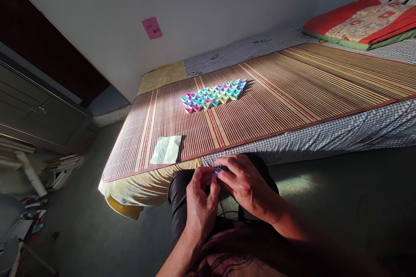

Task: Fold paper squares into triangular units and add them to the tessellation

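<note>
Cabinet (42, 110) is standing at far left, books (61, 175) lying near its base; pink note (151, 28) is hanging on the wall (227, 0); pale sheet (167, 150) is lying near the front edge of the mat (276, 86); left hand (202, 197) is pinching purple paper (217, 172) in front of the mat; folded triangles (212, 96) are resting in rows beyond; right hand (243, 181) is touching the purple paper, whether pinching I cannot tell; quilt (367, 25) is lying at far right

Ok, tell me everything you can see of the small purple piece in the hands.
The purple piece is small, looks like folded paper, and shows lighter and darker patches. The left hand pinches it at the fingertips; the right hand's fingers meet it from the other side. Fingers cover much of it, so its full shape cannot be told.
</note>
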`<state>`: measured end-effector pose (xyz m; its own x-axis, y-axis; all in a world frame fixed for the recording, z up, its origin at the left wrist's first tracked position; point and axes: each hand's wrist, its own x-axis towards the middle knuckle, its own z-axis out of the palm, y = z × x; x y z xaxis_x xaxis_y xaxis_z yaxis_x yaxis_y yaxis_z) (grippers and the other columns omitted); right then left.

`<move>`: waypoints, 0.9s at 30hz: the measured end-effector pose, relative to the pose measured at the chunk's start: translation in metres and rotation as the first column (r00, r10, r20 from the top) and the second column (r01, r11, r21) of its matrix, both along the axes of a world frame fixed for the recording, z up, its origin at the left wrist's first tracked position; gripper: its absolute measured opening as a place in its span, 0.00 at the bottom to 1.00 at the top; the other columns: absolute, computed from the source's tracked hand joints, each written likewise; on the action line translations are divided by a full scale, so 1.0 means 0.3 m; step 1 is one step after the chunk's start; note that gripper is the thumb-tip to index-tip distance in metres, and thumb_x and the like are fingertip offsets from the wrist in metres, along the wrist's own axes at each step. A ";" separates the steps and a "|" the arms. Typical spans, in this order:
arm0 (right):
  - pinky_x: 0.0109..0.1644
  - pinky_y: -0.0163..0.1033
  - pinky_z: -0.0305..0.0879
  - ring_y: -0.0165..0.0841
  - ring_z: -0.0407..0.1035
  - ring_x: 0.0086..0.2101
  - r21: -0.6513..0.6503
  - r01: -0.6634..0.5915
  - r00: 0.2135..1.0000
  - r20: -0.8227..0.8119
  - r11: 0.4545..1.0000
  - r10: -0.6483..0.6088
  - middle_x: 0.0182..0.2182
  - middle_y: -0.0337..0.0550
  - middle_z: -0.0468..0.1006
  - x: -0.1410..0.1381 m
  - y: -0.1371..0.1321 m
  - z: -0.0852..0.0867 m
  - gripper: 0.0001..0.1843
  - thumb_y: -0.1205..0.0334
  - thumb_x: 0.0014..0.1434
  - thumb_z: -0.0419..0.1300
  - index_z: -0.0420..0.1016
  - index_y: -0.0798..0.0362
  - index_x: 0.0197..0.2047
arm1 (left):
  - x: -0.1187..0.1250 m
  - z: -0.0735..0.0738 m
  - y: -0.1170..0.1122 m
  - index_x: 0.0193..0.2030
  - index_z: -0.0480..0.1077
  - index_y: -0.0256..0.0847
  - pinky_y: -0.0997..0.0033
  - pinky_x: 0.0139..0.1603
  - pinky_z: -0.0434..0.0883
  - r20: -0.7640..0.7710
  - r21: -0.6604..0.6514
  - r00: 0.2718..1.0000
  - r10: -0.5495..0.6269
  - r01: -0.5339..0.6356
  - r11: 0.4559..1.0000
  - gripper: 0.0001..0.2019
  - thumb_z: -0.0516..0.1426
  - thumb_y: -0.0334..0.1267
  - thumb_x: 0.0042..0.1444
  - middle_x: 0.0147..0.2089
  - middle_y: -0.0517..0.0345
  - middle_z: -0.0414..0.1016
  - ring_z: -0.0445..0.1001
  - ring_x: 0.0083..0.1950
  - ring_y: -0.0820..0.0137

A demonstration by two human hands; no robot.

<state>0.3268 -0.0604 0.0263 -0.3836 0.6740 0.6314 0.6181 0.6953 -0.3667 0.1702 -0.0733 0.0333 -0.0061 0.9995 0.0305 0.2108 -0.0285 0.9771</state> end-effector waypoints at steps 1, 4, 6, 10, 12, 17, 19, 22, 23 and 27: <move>0.55 0.50 0.71 0.41 0.71 0.49 -0.001 0.002 1.000 -0.006 1.000 -0.002 0.50 0.51 0.78 0.000 -0.001 -0.001 0.06 0.74 0.65 0.61 0.77 0.55 0.39 | 0.000 0.001 0.000 0.41 0.74 0.39 0.71 0.38 0.73 -0.023 0.013 1.000 0.010 -0.009 1.000 0.06 0.60 0.39 0.60 0.34 0.54 0.80 0.77 0.35 0.66; 0.56 0.49 0.71 0.41 0.71 0.50 -0.004 0.016 0.999 -0.033 1.000 -0.016 0.50 0.50 0.78 0.001 -0.001 -0.002 0.08 0.77 0.64 0.60 0.77 0.55 0.39 | -0.006 0.004 -0.002 0.41 0.75 0.40 0.72 0.35 0.71 -0.119 0.075 0.992 0.051 -0.042 0.996 0.06 0.58 0.37 0.62 0.32 0.56 0.79 0.76 0.34 0.67; 0.55 0.49 0.71 0.40 0.71 0.48 0.007 0.028 0.998 -0.048 1.000 -0.027 0.49 0.50 0.78 0.004 0.000 -0.001 0.10 0.78 0.64 0.59 0.76 0.55 0.39 | -0.009 0.005 -0.004 0.42 0.75 0.40 0.72 0.35 0.71 -0.164 0.126 0.984 0.067 -0.046 0.991 0.06 0.56 0.36 0.64 0.33 0.55 0.79 0.76 0.34 0.67; 0.54 0.49 0.72 0.40 0.72 0.47 0.018 0.036 0.998 -0.052 0.999 -0.035 0.48 0.50 0.78 0.009 0.006 -0.003 0.09 0.76 0.65 0.58 0.76 0.54 0.39 | -0.006 0.004 -0.002 0.45 0.73 0.39 0.70 0.39 0.74 -0.118 0.123 0.993 0.008 0.006 0.992 0.07 0.57 0.39 0.65 0.37 0.53 0.81 0.79 0.37 0.66; 0.53 0.49 0.72 0.40 0.72 0.47 0.026 0.032 0.999 -0.043 0.999 -0.031 0.48 0.49 0.78 0.009 0.009 -0.006 0.09 0.76 0.65 0.58 0.76 0.54 0.39 | -0.003 -0.001 -0.001 0.44 0.73 0.40 0.70 0.41 0.74 -0.069 0.089 0.998 -0.003 0.009 0.996 0.07 0.58 0.40 0.65 0.37 0.53 0.81 0.79 0.38 0.66; 0.54 0.48 0.72 0.40 0.72 0.47 0.008 0.022 0.999 -0.037 1.000 -0.022 0.48 0.49 0.78 0.006 0.008 -0.004 0.10 0.77 0.65 0.58 0.75 0.54 0.39 | -0.004 -0.018 -0.002 0.43 0.73 0.41 0.71 0.39 0.73 -0.085 0.097 0.996 0.022 -0.013 0.995 0.06 0.57 0.39 0.66 0.35 0.56 0.80 0.77 0.35 0.68; 0.54 0.49 0.72 0.41 0.72 0.48 -0.010 0.028 0.999 -0.035 1.000 -0.028 0.48 0.50 0.77 0.007 0.007 -0.003 0.10 0.77 0.64 0.57 0.74 0.54 0.40 | -0.008 -0.019 -0.001 0.43 0.74 0.41 0.71 0.36 0.71 -0.117 0.129 0.992 0.046 -0.030 0.991 0.06 0.57 0.39 0.65 0.34 0.56 0.79 0.76 0.33 0.68; 0.54 0.50 0.72 0.41 0.72 0.48 -0.033 0.034 0.997 -0.062 0.999 -0.036 0.48 0.51 0.77 0.010 0.009 -0.007 0.10 0.78 0.64 0.56 0.73 0.53 0.39 | -0.011 -0.010 0.003 0.41 0.76 0.40 0.71 0.36 0.71 -0.084 0.104 0.994 0.068 -0.059 0.993 0.09 0.59 0.43 0.64 0.33 0.56 0.78 0.75 0.33 0.67; 0.54 0.50 0.72 0.41 0.72 0.47 -0.042 0.037 0.996 -0.081 0.998 -0.040 0.48 0.51 0.77 0.011 0.011 -0.011 0.10 0.78 0.64 0.56 0.72 0.53 0.39 | -0.011 -0.007 0.005 0.41 0.76 0.39 0.70 0.37 0.72 -0.049 0.080 0.997 0.063 -0.059 0.995 0.11 0.59 0.45 0.64 0.33 0.55 0.78 0.75 0.34 0.66; 0.52 0.50 0.72 0.41 0.71 0.46 -0.085 0.058 0.989 -0.132 0.995 -0.069 0.46 0.50 0.76 0.010 0.012 -0.023 0.11 0.78 0.64 0.56 0.71 0.52 0.38 | -0.003 -0.002 0.008 0.42 0.75 0.39 0.70 0.41 0.74 0.096 0.004 0.995 -0.007 0.007 1.000 0.14 0.61 0.49 0.63 0.36 0.53 0.80 0.77 0.37 0.66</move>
